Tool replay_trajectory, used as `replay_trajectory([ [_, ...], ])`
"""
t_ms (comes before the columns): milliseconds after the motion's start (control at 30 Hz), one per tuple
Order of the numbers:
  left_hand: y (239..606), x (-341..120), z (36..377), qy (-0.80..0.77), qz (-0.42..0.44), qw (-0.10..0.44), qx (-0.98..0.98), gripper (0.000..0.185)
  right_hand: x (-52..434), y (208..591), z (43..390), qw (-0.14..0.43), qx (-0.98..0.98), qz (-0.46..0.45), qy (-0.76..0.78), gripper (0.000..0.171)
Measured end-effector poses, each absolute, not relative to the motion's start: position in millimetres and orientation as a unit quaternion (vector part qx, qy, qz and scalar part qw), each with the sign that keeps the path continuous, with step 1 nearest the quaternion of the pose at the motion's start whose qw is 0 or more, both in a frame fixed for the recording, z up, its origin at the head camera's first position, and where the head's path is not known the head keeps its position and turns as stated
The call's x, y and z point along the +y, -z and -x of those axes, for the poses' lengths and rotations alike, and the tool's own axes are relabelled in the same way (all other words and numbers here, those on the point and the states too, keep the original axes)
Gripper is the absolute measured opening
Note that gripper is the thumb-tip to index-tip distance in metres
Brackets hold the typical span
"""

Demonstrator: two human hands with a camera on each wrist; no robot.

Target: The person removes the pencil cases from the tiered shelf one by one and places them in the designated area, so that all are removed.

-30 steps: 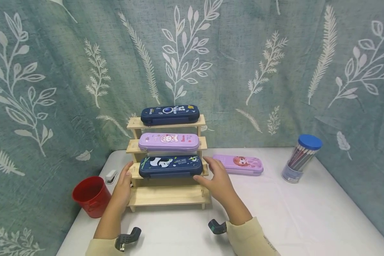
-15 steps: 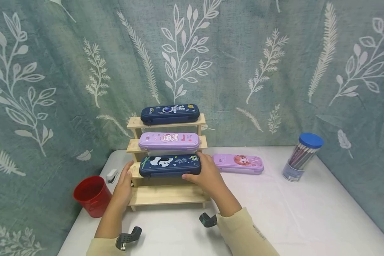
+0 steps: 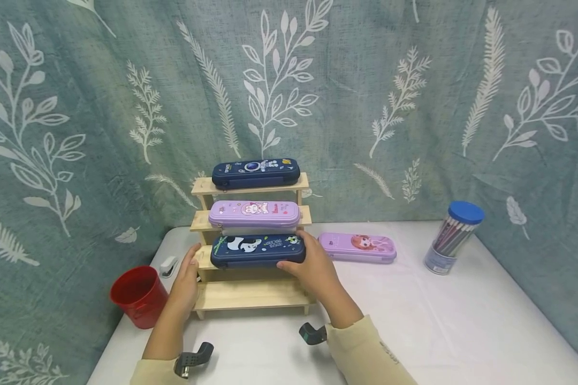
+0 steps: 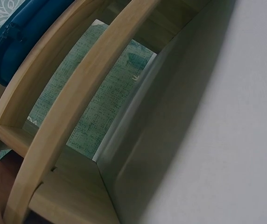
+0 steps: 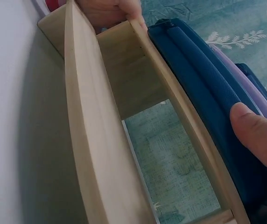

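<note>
A navy pencil case (image 3: 250, 251) with a panda print lies on the second-lowest step of a wooden stepped rack (image 3: 250, 295). My right hand (image 3: 315, 267) holds its right end, thumb on the front side and fingers behind. In the right wrist view, the thumb (image 5: 252, 128) presses the case's dark side. My left hand (image 3: 185, 283) rests against the rack's left side, its fingers fairly straight; its thumb is hidden in the head view. Above sit a lilac pencil case (image 3: 254, 214) and, on the top step, a navy space-print pencil case (image 3: 255, 174).
A second lilac pencil case (image 3: 357, 247) lies on the white table (image 3: 462, 321) right of the rack. Farther right stands a blue-lidded tub of pencils (image 3: 453, 238). Left are a red bucket (image 3: 139, 297) and a small white stapler (image 3: 168, 266). A patterned curtain (image 3: 342, 107) hangs behind.
My right hand has moved left from beside the rack and taken hold of the panda pencil case's right end. The left hand has stayed at the rack's left side.
</note>
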State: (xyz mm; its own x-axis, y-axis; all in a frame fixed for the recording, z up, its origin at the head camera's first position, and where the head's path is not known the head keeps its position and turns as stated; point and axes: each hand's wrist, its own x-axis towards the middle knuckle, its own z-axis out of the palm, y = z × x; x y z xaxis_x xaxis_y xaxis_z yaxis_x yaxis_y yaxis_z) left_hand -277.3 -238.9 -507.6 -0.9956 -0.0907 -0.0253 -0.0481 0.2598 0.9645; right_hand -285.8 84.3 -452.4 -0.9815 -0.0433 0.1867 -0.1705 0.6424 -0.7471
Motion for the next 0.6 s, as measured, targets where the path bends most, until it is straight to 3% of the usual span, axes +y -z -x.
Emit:
replay_trajectory([
  [600,507,-237,276,0.606,-0.040,0.019,-0.794,0.053,127,450,259,0.075,-0.896,-0.046,-0.435,0.094],
])
